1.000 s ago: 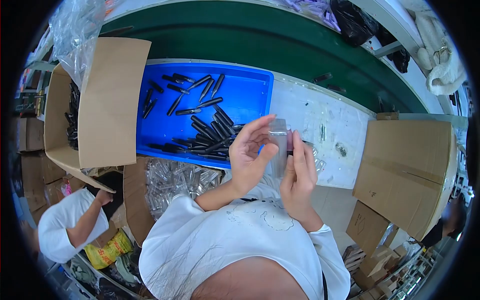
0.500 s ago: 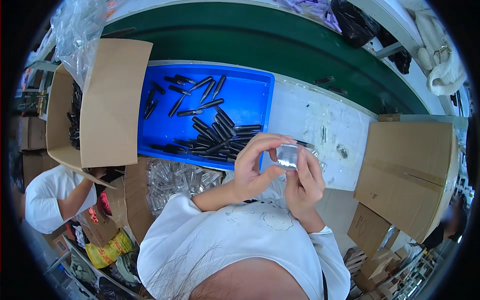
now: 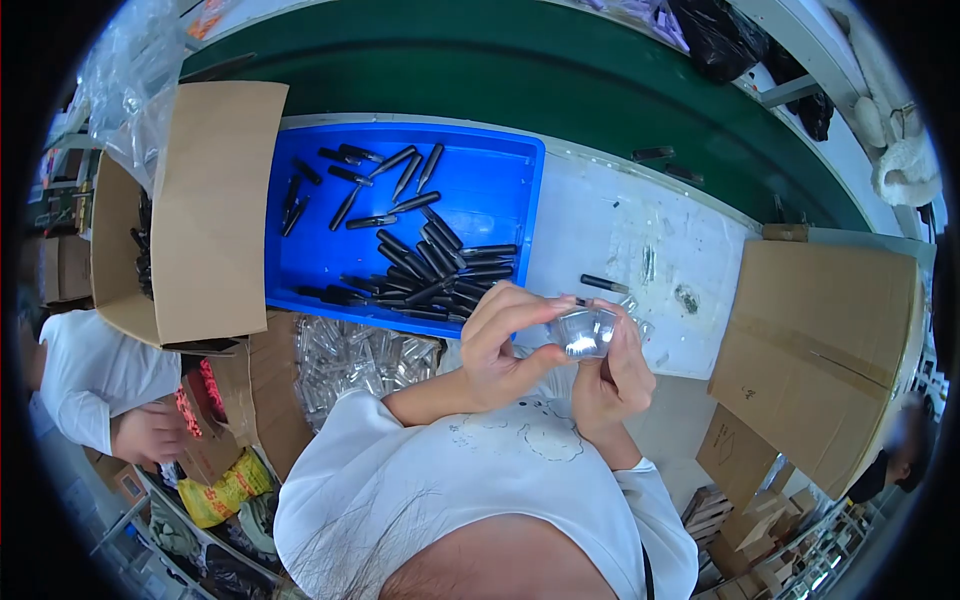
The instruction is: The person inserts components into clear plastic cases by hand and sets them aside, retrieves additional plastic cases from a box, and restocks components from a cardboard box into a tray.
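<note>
Between the fingertips of both hands is a small, shiny clear plastic piece (image 3: pixel 583 333); glare hides its exact kind. My left hand (image 3: pixel 500 345) pinches it from the left, thumb below and fingers above. On the right side my right hand (image 3: pixel 622 365) grips it with fingers bent upward. Just beyond the hands, a black pen-shaped tube (image 3: pixel 604 283) lies on the white tabletop (image 3: pixel 585 210). Left of them stands a blue bin (image 3: pixel 490 180) with many black tapered tubes (image 3: pixel 430 250), heaped at its near side.
Clear plastic tubes (image 3: pixel 350 360) fill a box below the bin. An open cardboard box (image 3: pixel 215 220) stands left and a large carton (image 3: pixel 815 340) right. A green belt (image 3: pixel 420 70) runs behind. A co-worker's hand (image 3: pixel 150 435) shows at far left.
The clear piece has turned between my fingers and shows a wider face. My hands have shifted slightly, uncovering more of the black tube behind. The co-worker's arm at left has come down.
</note>
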